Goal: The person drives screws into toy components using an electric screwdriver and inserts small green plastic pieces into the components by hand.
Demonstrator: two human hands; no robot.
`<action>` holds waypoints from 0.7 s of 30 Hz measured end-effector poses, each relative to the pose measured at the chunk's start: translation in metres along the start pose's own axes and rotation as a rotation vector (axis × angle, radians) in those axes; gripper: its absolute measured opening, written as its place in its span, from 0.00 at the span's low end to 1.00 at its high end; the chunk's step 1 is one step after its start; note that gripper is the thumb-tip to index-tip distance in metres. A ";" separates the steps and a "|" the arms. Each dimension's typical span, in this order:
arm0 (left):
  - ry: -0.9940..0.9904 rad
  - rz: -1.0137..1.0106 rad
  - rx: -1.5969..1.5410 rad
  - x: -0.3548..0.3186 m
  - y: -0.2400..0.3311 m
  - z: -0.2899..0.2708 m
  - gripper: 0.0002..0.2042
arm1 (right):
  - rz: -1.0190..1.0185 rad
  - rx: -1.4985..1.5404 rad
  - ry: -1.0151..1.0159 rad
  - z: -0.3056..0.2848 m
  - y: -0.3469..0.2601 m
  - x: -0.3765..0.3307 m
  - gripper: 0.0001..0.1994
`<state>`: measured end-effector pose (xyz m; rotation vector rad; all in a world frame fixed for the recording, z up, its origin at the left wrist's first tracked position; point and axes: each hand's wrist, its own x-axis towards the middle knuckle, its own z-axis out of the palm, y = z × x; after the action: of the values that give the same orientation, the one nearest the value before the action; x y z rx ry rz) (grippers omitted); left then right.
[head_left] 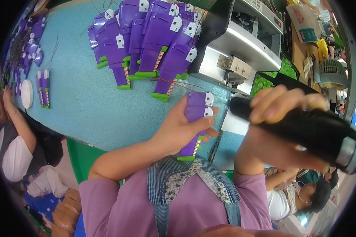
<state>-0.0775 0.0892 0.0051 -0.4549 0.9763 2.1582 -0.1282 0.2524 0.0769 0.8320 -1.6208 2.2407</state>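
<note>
The purple leg-shaped piece [195, 106] with the green foot was in front of your chest, near the table's edge, pinched between the thumb and fingers of your left hand [176, 130]; its two white tabs pointed right, and it may have been two pieces stacked. Your right hand [272, 143], blurred, was wrapped around a black handheld driver [312, 128], apart from the piece. The work seemed partway through: the purple body, green foot and striped strip were already together, but whether each screw sat tight was too small to tell. Beyond it, a heap of similar purple parts [156, 39] trailed thin wires, finished or waiting, you could not say. A silver machine [213, 61] stood to the heap's right, with a white sheet [233, 120] nearer you. On the speckled blue table [79, 102], farther left, lay two slim purple legs [43, 85] beside a white disc [26, 94]. Around you, one co-worker [17, 148] sat at left, another [279, 203] at lower right, and cardboard [67, 209] lay below.
</note>
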 end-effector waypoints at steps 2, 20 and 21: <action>0.002 0.023 -0.038 0.006 -0.004 -0.003 0.20 | -0.070 -0.034 0.012 -0.011 0.006 0.016 0.46; 0.037 0.049 0.004 0.014 -0.005 0.000 0.25 | 0.068 -0.074 0.118 0.021 -0.004 -0.030 0.43; 0.039 0.048 0.002 0.014 -0.006 0.000 0.25 | 0.096 -0.158 0.173 0.023 -0.005 -0.031 0.43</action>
<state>-0.0829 0.0986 -0.0056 -0.4789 1.0201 2.1987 -0.0939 0.2369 0.0676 0.5162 -1.7594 2.1450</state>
